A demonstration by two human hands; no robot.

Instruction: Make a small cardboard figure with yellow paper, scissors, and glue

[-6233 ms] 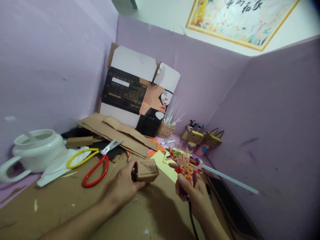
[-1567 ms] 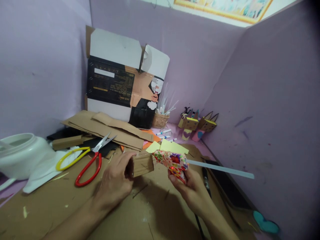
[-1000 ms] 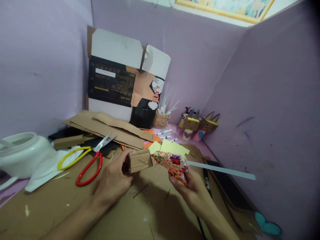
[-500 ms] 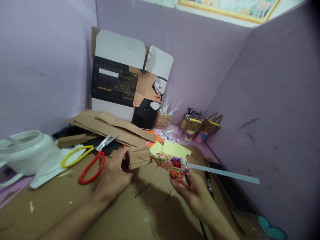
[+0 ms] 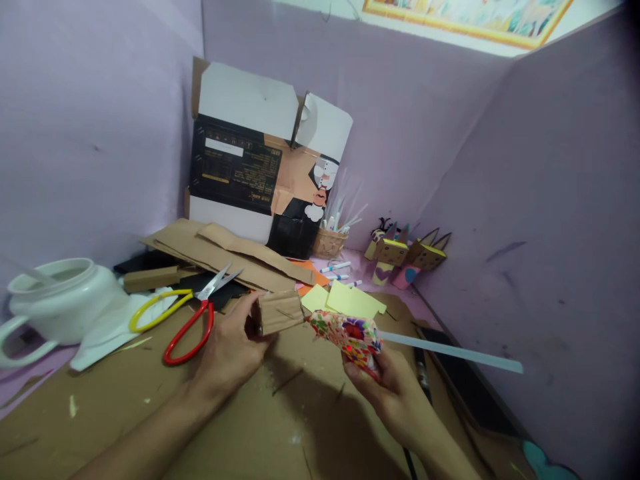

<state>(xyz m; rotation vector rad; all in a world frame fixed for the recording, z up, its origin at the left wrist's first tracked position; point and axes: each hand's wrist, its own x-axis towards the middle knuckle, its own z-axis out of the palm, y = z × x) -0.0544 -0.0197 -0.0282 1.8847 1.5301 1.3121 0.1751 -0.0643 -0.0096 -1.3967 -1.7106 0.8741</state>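
My left hand is closed around a small brown cardboard box, holding it by its left end above the table. In my right hand is a hot glue gun with a floral-patterned cover and a small red light. A long translucent glue stick sticks out of the gun's back end. The gun's tip points left, right by the box's right edge; whether it touches cannot be made out. Beside my left wrist lie open scissors with one yellow and one red handle.
A cardboard sheet covers the table. At left stands a white pot. Brown cardboard strips, yellow paper and markers lie behind the hands. Near the wall are a basket, a flattened box and cardboard figures.
The view has shifted slightly, so the surroundings sit a little further right. Both hands keep their holds, with the glue gun's tip still by the box's right edge.
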